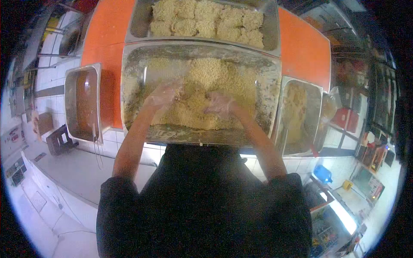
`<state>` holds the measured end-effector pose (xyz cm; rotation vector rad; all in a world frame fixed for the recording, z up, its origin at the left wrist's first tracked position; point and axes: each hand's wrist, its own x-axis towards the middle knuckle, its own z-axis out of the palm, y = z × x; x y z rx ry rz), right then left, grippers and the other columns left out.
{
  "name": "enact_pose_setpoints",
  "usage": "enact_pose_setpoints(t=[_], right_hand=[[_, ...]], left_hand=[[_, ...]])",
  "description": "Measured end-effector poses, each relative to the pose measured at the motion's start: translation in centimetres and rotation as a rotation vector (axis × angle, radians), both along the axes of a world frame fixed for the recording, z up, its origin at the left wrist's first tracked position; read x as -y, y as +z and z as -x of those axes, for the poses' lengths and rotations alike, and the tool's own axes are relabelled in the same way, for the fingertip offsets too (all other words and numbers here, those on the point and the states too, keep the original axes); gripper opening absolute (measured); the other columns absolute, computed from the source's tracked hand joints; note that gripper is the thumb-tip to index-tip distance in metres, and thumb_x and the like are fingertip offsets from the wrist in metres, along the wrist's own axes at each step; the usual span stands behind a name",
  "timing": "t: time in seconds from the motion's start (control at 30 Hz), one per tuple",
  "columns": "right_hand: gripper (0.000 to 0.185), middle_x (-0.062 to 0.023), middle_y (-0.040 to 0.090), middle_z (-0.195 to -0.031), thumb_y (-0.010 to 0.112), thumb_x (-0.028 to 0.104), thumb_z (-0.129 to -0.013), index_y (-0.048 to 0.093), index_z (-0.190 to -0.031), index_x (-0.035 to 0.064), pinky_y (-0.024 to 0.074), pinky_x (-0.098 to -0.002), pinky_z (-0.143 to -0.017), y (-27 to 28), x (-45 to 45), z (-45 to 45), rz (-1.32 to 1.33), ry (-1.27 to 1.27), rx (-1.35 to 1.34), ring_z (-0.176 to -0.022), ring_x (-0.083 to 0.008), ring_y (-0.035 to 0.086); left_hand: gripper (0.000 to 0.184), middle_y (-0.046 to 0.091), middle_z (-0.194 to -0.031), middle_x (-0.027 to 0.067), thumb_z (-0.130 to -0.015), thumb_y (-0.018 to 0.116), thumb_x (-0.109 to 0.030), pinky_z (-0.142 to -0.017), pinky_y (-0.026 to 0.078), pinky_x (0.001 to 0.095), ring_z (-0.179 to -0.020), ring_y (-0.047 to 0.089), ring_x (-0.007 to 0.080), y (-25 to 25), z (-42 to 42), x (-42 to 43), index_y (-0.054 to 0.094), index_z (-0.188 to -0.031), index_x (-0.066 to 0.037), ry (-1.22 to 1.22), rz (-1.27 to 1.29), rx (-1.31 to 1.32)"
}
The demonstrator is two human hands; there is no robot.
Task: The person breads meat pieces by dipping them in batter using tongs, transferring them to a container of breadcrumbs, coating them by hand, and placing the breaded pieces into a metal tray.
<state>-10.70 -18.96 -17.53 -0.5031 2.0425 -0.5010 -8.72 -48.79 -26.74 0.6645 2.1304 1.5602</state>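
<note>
Both hands are in a deep steel tray of pale, coarse crumbs. My left hand reaches in from the left, fingers toward the middle and smeared by blur. Facing it, my right hand dips into the crumbs with its fingers bent. Between the hands lies a crumb-covered patch; whether it is a separate piece, I cannot tell. Crumbs hide some fingertips, and a thin, see-through covering seems to be on the hands. A taller heap of crumbs rises just beyond them.
Behind stands another steel tray with rows of crumb-coated pieces. On the left, a narrow steel pan holds brownish liquid, with a wire tool at its edge. A pan of pale powder sits on the right. Orange boards flank the trays.
</note>
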Motion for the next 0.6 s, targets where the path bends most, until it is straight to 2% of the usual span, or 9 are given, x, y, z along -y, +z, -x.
enact_pose_setpoints(t=[0.07,0.13,0.17,0.2,0.27,0.37,0.43,0.53,0.6], right_hand=[[0.077,-0.0213,0.053,-0.117,0.064,0.065,-0.065,0.054,-0.115,0.0063,0.0394,-0.0462,-0.095,-0.5,-1.0,-0.1,-0.044,-0.085,0.063,-0.109,-0.0345,0.051],[0.071,-0.0198,0.055,-0.116,0.063,0.058,-0.071,0.052,-0.119,0.0076,0.0429,-0.0464,-0.091,-2.0,-2.4,-0.9,0.155,0.034,-0.260,-0.106,-0.0350,0.054],[0.069,-0.0193,0.055,-0.115,0.063,0.056,-0.073,0.052,-0.121,0.0080,0.0441,-0.0465,-0.089,-1.8,-2.3,-1.4,0.219,0.074,-0.370,-0.105,-0.0351,0.055],[0.065,-0.0185,0.057,-0.112,0.062,0.052,-0.074,0.052,-0.121,0.0083,0.0459,-0.0462,-0.087,1.1,-1.1,-2.5,0.100,-0.142,-0.449,-0.102,-0.0349,0.057],[0.061,-0.0176,0.059,-0.109,0.062,0.048,-0.076,0.052,-0.121,0.0086,0.0477,-0.0459,-0.084,3.1,-0.5,-4.7,-0.029,-0.362,-0.523,-0.100,-0.0346,0.058],[0.049,-0.0169,0.063,-0.097,0.060,0.040,-0.076,0.055,-0.114,0.0079,0.0499,-0.0434,-0.074,3.4,-1.2,-7.2,0.087,-0.187,-0.656,-0.088,-0.0315,0.061],[0.042,-0.0158,0.063,-0.089,0.056,0.035,-0.077,0.057,-0.109,0.0077,0.0494,-0.0411,-0.068,3.5,-3.3,-7.9,-0.185,0.025,-0.725,-0.080,-0.0293,0.061],[0.033,-0.0137,0.063,-0.082,0.052,0.028,-0.079,0.058,-0.104,0.0071,0.0478,-0.0391,-0.064,0.1,-6.0,-9.2,-0.228,0.191,-0.720,-0.074,-0.0276,0.060],[0.030,-0.0126,0.062,-0.084,0.052,0.024,-0.079,0.057,-0.103,0.0067,0.0472,-0.0381,-0.064,-0.8,-6.2,-9.3,-0.205,0.259,-0.684,-0.075,-0.0264,0.059]], left_hand=[[0.045,0.041,-0.137,0.0146,-0.092,0.045,-0.016,-0.107,0.030,0.0393,-0.128,0.037,0.0278,1.8,-1.0,0.6,0.039,-0.135,-0.011,0.122,-0.129,0.262],[0.043,0.043,-0.135,0.0155,-0.092,0.044,-0.016,-0.107,0.030,0.0392,-0.127,0.039,0.0285,6.7,-2.0,0.2,0.040,-0.134,-0.009,0.242,-0.131,0.492],[0.045,0.051,-0.123,0.0159,-0.086,0.049,-0.014,-0.101,0.035,0.0400,-0.118,0.045,0.0290,10.7,-2.1,-1.1,0.043,-0.130,-0.005,0.091,0.355,-0.009],[0.047,0.058,-0.111,0.0163,-0.081,0.054,-0.012,-0.096,0.039,0.0407,-0.109,0.052,0.0296,13.2,-2.3,-2.0,0.046,-0.126,-0.001,-0.079,0.824,-0.522],[0.047,0.058,-0.112,0.0152,-0.081,0.053,-0.011,-0.096,0.039,0.0416,-0.109,0.052,0.0306,14.5,-2.8,-2.2,0.045,-0.127,-0.002,-0.163,0.891,-0.403],[0.046,0.058,-0.114,0.0132,-0.082,0.051,-0.009,-0.097,0.038,0.0418,-0.109,0.052,0.0309,12.1,-4.3,-2.2,0.045,-0.127,-0.004,-0.247,0.918,-0.267],[0.045,0.058,-0.115,0.0122,-0.082,0.050,-0.009,-0.098,0.038,0.0412,-0.109,0.052,0.0303,11.5,-5.4,-2.1,0.046,-0.127,-0.005,-0.243,0.880,-0.247],[0.042,0.056,-0.120,0.0129,-0.084,0.049,-0.010,-0.102,0.035,0.0388,-0.113,0.051,0.0283,14.0,-5.8,-4.1,0.048,-0.126,-0.006,-0.155,0.673,-0.503],[0.041,0.045,-0.132,0.0175,-0.089,0.041,-0.012,-0.105,0.034,0.0394,-0.124,0.041,0.0318,17.0,-3.8,-7.2,0.042,-0.130,-0.006,-0.568,0.949,-0.100]])
